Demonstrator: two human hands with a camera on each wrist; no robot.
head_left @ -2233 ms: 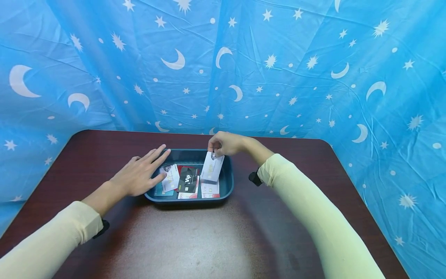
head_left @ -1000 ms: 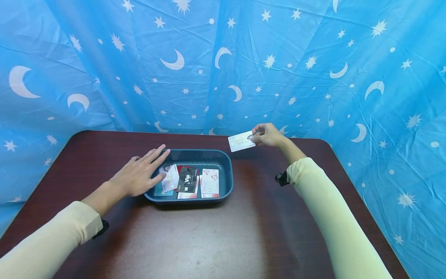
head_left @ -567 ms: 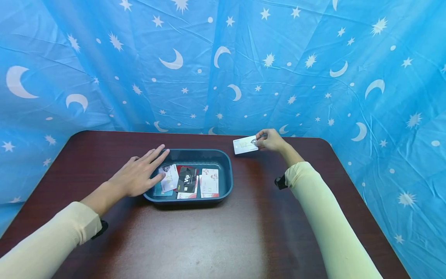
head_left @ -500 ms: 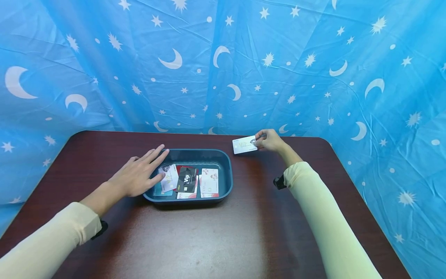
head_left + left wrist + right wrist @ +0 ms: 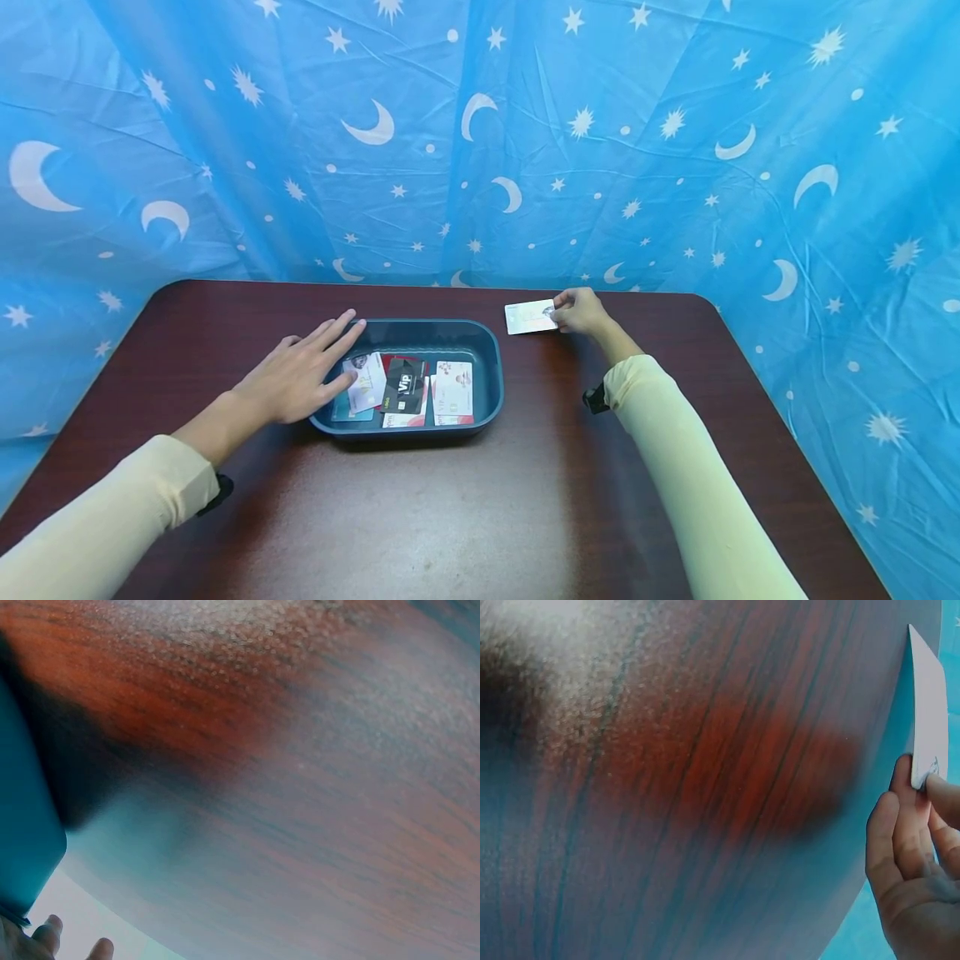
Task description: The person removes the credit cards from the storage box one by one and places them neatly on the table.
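Note:
A white VIP card (image 5: 529, 317) is pinched at its right end by my right hand (image 5: 583, 313), close above the table's far side. In the right wrist view the thumb and fingertips grip the card (image 5: 930, 712), seen nearly edge-on. My left hand (image 5: 296, 379) lies with fingers spread over the left rim of a dark blue tray (image 5: 491, 408). Inside the tray are a white card (image 5: 364, 382), a black VIP card (image 5: 403, 387), another white card (image 5: 453, 390) and several partly covered ones. Only fingertips of the left hand show in the left wrist view, beside the tray's wall (image 5: 26, 802).
The dark reddish-brown table (image 5: 435, 517) has a rounded far edge just behind the held card. A blue curtain (image 5: 555, 150) with white moons and stars hangs behind and beside the table.
My right hand has lifted the white card out of the tray, carried it right, turned it sideways and then lowered it slightly. The left hand and the tray stay in place.

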